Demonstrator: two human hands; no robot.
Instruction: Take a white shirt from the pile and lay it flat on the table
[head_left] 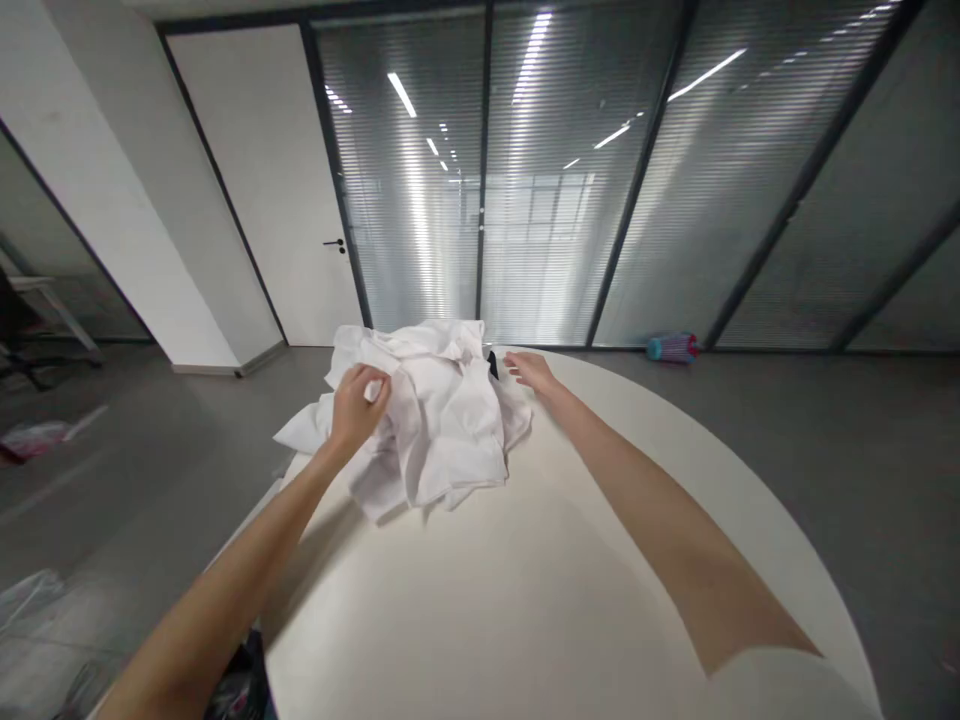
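A crumpled white garment (442, 420) lies in a heap at the far side of a round white table (525, 600). My left hand (358, 400) rests on the heap's left part, fingers curled and pinching a fold of the cloth. My right hand (531, 370) reaches past the heap's right edge with fingers stretched out, touching or just above the cloth near a small dark patch (492, 364). Both bare forearms stretch across the tabletop.
Glass walls with blinds and a white door (285, 200) stand behind the table. A blue and pink object (671, 347) lies on the grey floor at the right. Plastic bags (37, 437) lie on the floor at the left.
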